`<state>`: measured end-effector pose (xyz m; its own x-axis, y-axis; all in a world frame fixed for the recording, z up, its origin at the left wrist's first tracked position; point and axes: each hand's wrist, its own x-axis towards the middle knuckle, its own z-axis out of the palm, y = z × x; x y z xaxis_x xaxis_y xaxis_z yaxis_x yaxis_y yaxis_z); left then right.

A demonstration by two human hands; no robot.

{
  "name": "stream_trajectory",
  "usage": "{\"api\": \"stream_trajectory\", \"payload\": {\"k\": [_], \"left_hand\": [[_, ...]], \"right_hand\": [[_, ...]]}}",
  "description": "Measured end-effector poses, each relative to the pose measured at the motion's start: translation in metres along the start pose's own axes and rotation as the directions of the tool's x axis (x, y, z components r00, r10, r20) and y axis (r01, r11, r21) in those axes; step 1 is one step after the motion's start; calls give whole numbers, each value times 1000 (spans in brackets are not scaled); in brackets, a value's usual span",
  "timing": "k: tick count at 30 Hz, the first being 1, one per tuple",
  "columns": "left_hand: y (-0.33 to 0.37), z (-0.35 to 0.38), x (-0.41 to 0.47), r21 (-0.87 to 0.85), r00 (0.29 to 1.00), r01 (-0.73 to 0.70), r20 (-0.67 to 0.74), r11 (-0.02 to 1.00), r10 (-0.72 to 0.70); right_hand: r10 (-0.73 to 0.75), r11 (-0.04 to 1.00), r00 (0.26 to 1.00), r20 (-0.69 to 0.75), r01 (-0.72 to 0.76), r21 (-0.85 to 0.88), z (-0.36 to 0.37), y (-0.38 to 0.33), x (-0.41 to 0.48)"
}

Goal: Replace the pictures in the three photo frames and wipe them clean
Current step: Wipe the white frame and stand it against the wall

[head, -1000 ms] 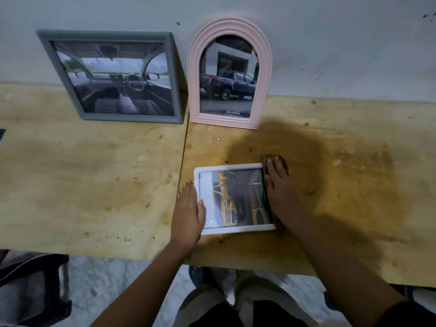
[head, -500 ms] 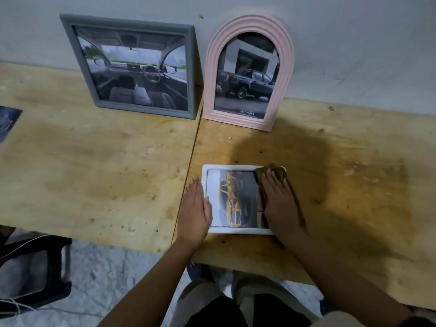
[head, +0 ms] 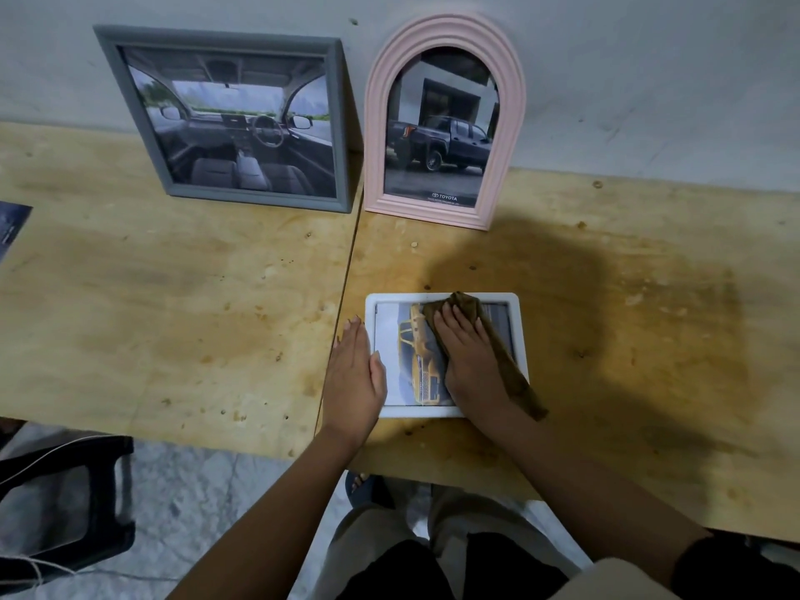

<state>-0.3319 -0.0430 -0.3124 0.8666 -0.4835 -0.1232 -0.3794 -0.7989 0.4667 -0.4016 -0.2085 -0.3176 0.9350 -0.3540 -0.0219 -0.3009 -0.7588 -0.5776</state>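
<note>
The white frame (head: 415,411) lay flat, glass up, near the front edge of the wooden table (head: 195,318), with a yellow car picture inside. It sat between the two hands. The right hand (head: 467,357) rested spread on top, fingers straight, pressing a brown cloth (head: 504,361) onto the glass. The left hand (head: 353,374) lay flat and uncurled on the table along the frame's left side, its thumb seemingly touching the rim, though that was hard to tell. Farther back, a grey frame (head: 342,123) and a pink arched frame (head: 375,145) leaned against the wall, just beside each other and well apart from the hands.
</note>
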Motion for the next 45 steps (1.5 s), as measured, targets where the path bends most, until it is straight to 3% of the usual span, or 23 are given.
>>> {"api": "stream_trajectory", "payload": {"k": [6, 9, 16, 21, 28, 32, 34, 36, 38, 41, 45], "left_hand": [[2, 1, 0, -13, 1000, -1, -16, 1000, 1], [2, 0, -2, -38, 1000, 9, -17, 999, -10], [3, 0, -2, -46, 1000, 26, -15, 999, -26], [1, -3, -2, -58, 1000, 5, -14, 998, -6], [-1, -3, -1, -46, 1000, -1, -3, 999, 1], [0, -6, -2, -62, 1000, 0, -5, 998, -1], [-1, -6, -2, -72, 1000, 1, -10, 997, -2], [-1, -8, -3, -90, 1000, -4, -8, 996, 3], [0, -10, -2, -114, 1000, -11, -4, 993, 11], [0, -12, -2, -150, 1000, -26, 6, 988, 27], [-5, -15, -1, -241, 998, -62, -27, 968, 57]], "right_hand": [[-289, 957, 947, 140, 289, 21, 11, -15, 0], [-363, 929, 900, 241, 370, 19, 6, -13, -3], [-396, 908, 784, 478, 411, 78, -14, -9, -11], [-419, 896, 775, 473, 267, 355, -28, 18, -15], [-319, 945, 782, 536, 216, 247, -55, 25, -28], [-237, 971, 860, 452, 198, 132, -73, 34, -35], [-66, 998, 896, 438, 52, 44, -85, 36, -37], [112, 971, 931, 347, -177, 163, -96, 39, -42], [242, 895, 962, 124, -271, 354, -108, 42, -47], [441, 831, 883, -160, -335, 445, -127, 47, -56], [526, 850, 799, -291, -498, 171, -136, 59, -72]]}}
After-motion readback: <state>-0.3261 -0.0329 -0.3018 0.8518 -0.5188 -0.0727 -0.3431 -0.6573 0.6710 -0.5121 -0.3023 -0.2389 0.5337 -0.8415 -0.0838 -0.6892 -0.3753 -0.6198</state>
